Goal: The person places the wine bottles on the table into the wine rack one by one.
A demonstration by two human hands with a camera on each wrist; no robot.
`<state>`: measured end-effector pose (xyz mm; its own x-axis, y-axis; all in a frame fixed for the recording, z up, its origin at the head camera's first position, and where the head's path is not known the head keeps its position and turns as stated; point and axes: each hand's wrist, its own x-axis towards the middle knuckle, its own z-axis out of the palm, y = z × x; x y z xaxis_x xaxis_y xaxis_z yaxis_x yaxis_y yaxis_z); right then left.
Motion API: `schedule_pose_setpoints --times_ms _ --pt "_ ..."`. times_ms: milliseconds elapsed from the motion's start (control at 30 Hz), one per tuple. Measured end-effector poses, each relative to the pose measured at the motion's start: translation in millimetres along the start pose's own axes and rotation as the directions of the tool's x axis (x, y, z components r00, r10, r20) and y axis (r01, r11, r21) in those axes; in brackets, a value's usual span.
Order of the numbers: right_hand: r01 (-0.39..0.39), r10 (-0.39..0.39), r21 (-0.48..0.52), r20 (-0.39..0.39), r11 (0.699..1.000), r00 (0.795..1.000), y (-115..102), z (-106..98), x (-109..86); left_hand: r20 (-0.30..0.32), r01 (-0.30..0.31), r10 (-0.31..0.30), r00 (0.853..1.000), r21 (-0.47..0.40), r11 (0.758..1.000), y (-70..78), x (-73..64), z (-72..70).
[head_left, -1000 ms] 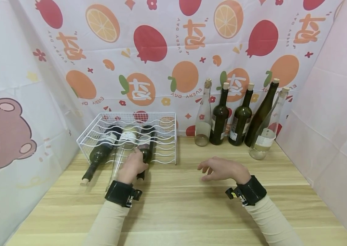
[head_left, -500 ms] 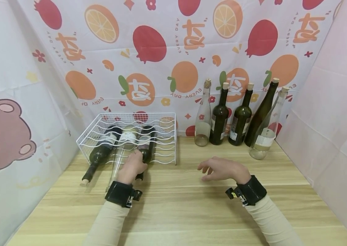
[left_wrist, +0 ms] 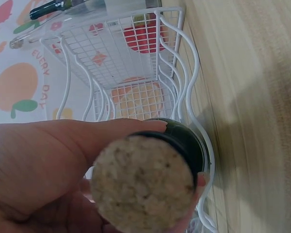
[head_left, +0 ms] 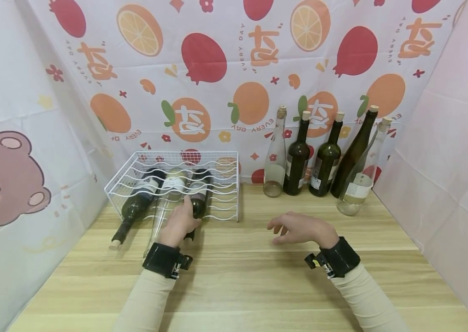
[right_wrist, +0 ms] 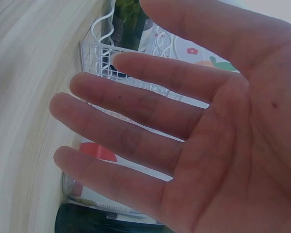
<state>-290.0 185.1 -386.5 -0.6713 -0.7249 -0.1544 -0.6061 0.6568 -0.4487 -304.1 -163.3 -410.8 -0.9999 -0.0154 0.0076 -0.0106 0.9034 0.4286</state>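
Note:
In the head view my left hand (head_left: pixel 179 223) grips the neck of a dark wine bottle (head_left: pixel 198 204) that lies in a white wire rack (head_left: pixel 238 203). Its cork (left_wrist: pixel 143 184) faces the left wrist camera, with the thumb along one side of the neck and a fingertip showing on the other. Beside it in the rack lie a clear bottle (head_left: pixel 171 186) and, at the far left, another dark bottle (head_left: pixel 133 208), necks toward me. My right hand (head_left: pixel 300 229) is held over the table, holding nothing; the right wrist view shows its fingers (right_wrist: pixel 131 104) spread and relaxed.
Several corked bottles stand at the back right: a clear bottle (head_left: pixel 273 177), two dark green bottles (head_left: pixel 298 161), a taller dark bottle (head_left: pixel 352 154) and a clear labelled bottle (head_left: pixel 356 193) in front. Fruit-printed cloth (head_left: pixel 250 101) hangs behind the wooden table (head_left: pixel 238 286).
My left fingers have shifted slightly forward along the dark bottle, whose position looks nearly the same. The right hand has stayed in place.

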Motion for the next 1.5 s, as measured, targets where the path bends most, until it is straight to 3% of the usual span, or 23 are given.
schedule_pose_setpoints --times_ms 300,867,1267,1500 --pt "-0.025 0.025 0.010 0.005 1.000 1.000 -2.2 -1.1 -2.1 -0.008 -0.003 0.004 1.000 0.006 1.000 2.4 -2.6 -1.4" --pt "0.022 -0.022 -0.015 -0.002 1.000 1.000 -0.8 -0.7 -1.7 -0.005 -0.004 0.004 1.000 0.027 1.000 1.2 -4.7 0.1" --pt "-0.007 0.007 0.000 0.006 1.000 1.000 0.7 -1.2 -1.0 0.094 0.054 -0.058 0.994 0.042 0.998 6.9 -4.3 -6.2" --pt "-0.016 0.016 -0.007 0.000 1.000 1.000 1.0 -0.3 -1.1 0.072 0.046 -0.048 0.996 0.028 0.999 6.8 -5.8 -6.2"
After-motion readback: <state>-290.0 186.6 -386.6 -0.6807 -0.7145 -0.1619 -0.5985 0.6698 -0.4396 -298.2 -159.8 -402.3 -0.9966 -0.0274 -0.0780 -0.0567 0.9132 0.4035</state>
